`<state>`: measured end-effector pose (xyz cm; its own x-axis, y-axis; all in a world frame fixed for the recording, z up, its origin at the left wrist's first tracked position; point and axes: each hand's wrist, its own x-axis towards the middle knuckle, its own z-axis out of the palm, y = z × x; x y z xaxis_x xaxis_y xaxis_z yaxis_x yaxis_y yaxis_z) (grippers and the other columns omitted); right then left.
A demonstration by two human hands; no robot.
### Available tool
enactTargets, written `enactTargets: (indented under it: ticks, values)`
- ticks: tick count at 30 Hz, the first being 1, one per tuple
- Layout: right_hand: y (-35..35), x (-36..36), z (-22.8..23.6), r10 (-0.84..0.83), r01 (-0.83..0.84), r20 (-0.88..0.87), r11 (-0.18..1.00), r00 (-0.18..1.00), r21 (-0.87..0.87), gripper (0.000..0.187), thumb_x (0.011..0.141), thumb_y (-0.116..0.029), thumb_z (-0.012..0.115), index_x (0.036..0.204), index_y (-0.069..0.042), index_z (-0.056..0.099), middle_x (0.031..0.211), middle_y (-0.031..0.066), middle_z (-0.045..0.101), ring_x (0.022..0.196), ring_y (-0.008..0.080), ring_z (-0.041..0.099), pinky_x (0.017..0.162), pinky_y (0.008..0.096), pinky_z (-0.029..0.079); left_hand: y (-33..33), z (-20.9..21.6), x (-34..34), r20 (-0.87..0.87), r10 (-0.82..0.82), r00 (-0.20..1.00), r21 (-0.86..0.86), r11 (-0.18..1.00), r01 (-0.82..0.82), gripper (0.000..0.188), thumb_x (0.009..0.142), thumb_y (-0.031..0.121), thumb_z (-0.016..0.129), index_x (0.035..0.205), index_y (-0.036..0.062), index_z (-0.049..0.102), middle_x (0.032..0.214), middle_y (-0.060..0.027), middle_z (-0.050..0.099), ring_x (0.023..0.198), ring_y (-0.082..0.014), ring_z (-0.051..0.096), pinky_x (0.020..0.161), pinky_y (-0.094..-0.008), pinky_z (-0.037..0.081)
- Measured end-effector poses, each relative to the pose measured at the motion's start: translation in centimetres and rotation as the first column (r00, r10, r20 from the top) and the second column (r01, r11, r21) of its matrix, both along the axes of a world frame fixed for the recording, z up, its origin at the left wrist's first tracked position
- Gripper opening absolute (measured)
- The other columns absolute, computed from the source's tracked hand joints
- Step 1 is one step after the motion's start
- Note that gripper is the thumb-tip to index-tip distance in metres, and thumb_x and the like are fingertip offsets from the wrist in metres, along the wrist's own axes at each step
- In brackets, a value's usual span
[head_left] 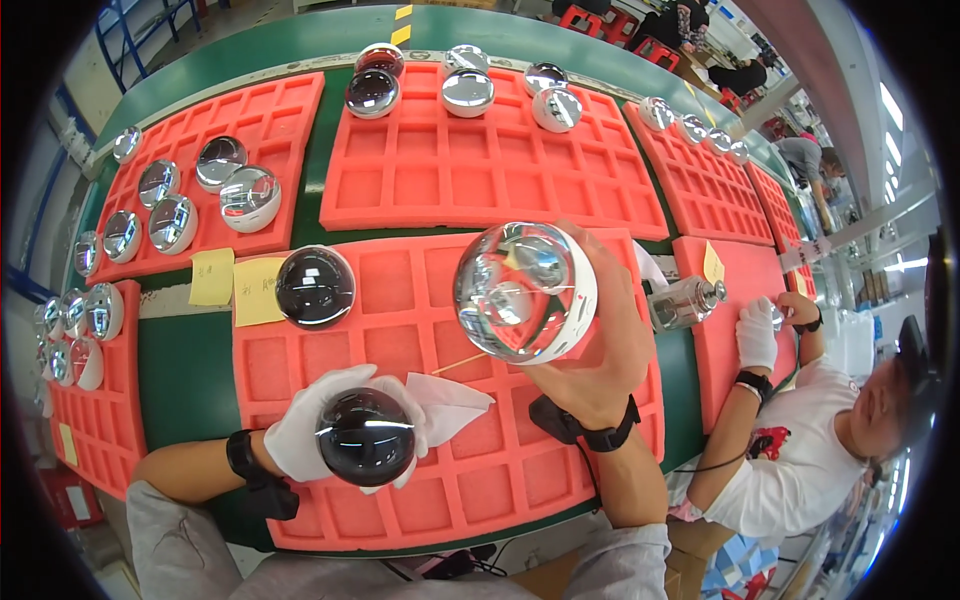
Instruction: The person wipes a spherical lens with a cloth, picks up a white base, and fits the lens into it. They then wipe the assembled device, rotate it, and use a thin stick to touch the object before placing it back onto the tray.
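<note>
My left hand [303,425], in a white glove, is closed round a glossy dark dome [365,437]. A white wiping cloth [452,412] sticks out beside that dome, its near end hidden by the hand. Higher up and to the right, my bare right hand [605,350] grips a clear dome [515,290] with a white rim, fingers behind its right side. From under the right hand a thin wooden stick [460,364] points left; whether the fingers hold it, I cannot tell. Both hands are above a red foam tray [385,345]. Another dark dome [315,287] sits at its far left corner.
More foam trays [490,165] bearing shiny domes [250,197] stand beyond and left on the green table [185,365]. Yellow notes [211,277] lie by the near tray. A glass bottle [688,302] stands right, near a co-worker's gloved hand [757,335].
</note>
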<state>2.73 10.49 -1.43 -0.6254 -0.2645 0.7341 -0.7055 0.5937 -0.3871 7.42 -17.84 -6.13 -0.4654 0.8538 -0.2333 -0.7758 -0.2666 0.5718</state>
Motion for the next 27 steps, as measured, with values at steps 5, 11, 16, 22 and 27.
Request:
enactTargets:
  ticks: [5,11,16,22,27]
  values:
    - [-0.2,-0.1,-0.5,0.026,-0.032,-0.150,0.999,0.988,-0.035,0.092,0.061,-0.014,0.093,0.142,0.003,0.052,0.131,0.0226,0.067,0.112,0.0301,0.070,0.091,0.0392,0.051,0.9,1.1,0.4,0.013,0.104,0.995,-0.135,0.986,-0.101,0.072,0.105,0.053,0.022,0.110,-0.0080,0.059,0.088,-0.0297,0.065,0.062,-0.0314,0.062,0.052,-0.0337,0.050]
    - [-0.1,0.3,-0.4,0.007,-0.008,-0.159,1.000,0.987,-0.009,0.091,0.061,-0.014,0.094,0.140,0.004,0.052,0.129,0.0241,0.067,0.112,0.0319,0.069,0.093,0.0407,0.053,1.0,1.1,0.5,0.115,0.160,0.980,-0.171,0.975,-0.140,0.072,0.105,0.054,0.023,0.106,-0.0073,0.059,0.090,-0.0295,0.065,0.065,-0.0319,0.063,0.050,-0.0335,0.050]
    - [0.2,0.3,-0.6,0.015,-0.012,-0.192,1.000,0.981,0.014,0.095,0.057,-0.015,0.099,0.138,0.006,0.053,0.127,0.0278,0.067,0.114,0.0363,0.067,0.094,0.0421,0.056,1.0,1.0,0.4,0.058,0.124,0.991,-0.170,0.979,-0.112,0.072,0.105,0.055,0.023,0.105,-0.0074,0.059,0.089,-0.0289,0.065,0.065,-0.0319,0.064,0.050,-0.0335,0.050]
    - [-0.4,0.3,-0.7,0.023,-0.027,-0.171,0.999,0.985,-0.022,0.088,0.062,-0.014,0.092,0.140,0.000,0.054,0.133,0.0201,0.067,0.113,0.0291,0.070,0.091,0.0390,0.051,1.1,1.0,0.5,0.068,0.138,0.988,-0.153,0.980,-0.127,0.073,0.106,0.054,0.022,0.107,-0.0081,0.060,0.085,-0.0282,0.066,0.061,-0.0307,0.062,0.050,-0.0339,0.050]
    - [-0.8,-1.0,-1.7,0.110,-0.111,0.193,0.994,0.975,-0.004,0.092,0.060,-0.013,0.097,0.139,0.005,0.055,0.133,0.0192,0.066,0.118,0.0292,0.066,0.100,0.0390,0.053,0.2,-0.1,0.1,0.038,0.036,0.999,0.050,0.998,-0.038,0.065,0.109,0.048,0.023,0.117,-0.0057,0.060,0.104,-0.0236,0.068,0.077,-0.0310,0.067,0.060,-0.0357,0.054]
